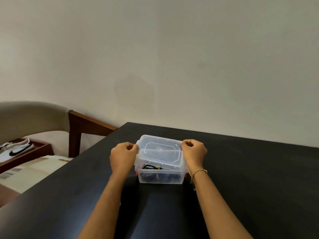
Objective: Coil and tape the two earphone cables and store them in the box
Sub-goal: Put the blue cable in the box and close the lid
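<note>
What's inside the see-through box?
Black coiled cables with a bit of yellow lie inside the clear box. The lid, held by both hands, covers the back part, so nothing more can be made out there.

At frame centre, the clear plastic box (160, 175) is flanked by both hands, its top covered by the clear lid (161, 150). Bare black tabletop (250, 169) is seen right and lower left.

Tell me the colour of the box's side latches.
Red; the latches peek out low beside the clear box in the head view.
</note>
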{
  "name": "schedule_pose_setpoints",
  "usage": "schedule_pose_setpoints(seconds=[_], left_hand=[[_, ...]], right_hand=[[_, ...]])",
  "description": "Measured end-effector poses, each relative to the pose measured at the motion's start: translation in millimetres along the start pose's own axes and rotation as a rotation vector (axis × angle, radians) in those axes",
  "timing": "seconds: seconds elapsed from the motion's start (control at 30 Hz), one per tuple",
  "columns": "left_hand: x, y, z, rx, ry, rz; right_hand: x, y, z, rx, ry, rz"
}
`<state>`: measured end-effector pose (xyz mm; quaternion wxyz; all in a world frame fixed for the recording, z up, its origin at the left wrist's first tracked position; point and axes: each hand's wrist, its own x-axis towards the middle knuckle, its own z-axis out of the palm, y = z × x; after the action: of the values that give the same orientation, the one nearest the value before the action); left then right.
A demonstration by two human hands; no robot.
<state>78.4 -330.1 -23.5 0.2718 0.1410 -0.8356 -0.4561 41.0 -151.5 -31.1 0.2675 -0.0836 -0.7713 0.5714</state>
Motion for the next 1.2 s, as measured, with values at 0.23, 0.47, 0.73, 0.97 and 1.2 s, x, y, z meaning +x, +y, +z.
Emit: schedule_pose_setpoints(seconds=[0.23,0.47,0.73,0.97,1.2], left_hand=[[10.5,-9.1,-1.0,0.147,-0.121,-0.065],[9.2,-11.0,-1.8,0.168,-0.198,-0.128],[10.2,-17.6,-4.4,0.035,-0.234,-0.256],[6.6,-15.1,-4.1,-0.188,-0.363,-0.445],[0.5,-12.0,-7.7,-0.288,-0.427,-0.49]], right_hand=[[15.3,5.1,8.1,-0.2,-0.055,0.003],[17.5,12.5,2.6,-0.238,-0.115,0.054],[8.6,13.7,3.3,-0.126,-0.162,0.116],[4.6,15.0,-3.4,-0.137,-0.22,0.292],[0.1,12.6,-18.4,-0.052,-0.39,0.503]])
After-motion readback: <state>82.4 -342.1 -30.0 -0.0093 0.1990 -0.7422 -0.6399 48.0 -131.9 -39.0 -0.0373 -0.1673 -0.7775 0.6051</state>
